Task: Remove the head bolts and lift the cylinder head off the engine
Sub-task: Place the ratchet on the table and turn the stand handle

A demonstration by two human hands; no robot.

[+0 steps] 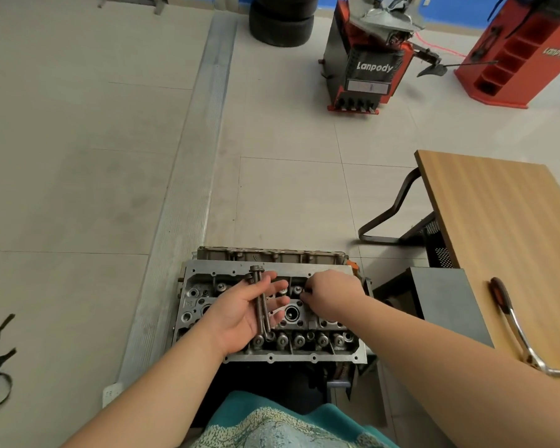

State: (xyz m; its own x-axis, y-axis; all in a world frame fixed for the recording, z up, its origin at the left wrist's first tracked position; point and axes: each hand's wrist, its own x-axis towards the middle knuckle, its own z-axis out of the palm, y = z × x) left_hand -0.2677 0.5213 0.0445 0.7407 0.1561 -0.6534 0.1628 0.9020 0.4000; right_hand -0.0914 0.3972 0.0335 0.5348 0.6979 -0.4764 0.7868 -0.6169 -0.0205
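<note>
The cylinder head (272, 318) sits on the engine at lower centre of the frame, low by the floor. The left hand (243, 313) lies palm up, fingers relaxed, carrying two long head bolts (260, 305) loosely across the palm. The right hand (332, 297) reaches into the head's upper right area, fingertips pinching what appears to be another bolt. The head is probably heavy, rigid cast metal, possibly oily; grip both ends under the outer edges when lifting.

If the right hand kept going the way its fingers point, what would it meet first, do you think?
Probably the left hand's fingertips and the bolts they carry; the right hand points leftward across the cylinder head, though relative height is unclear.
</note>
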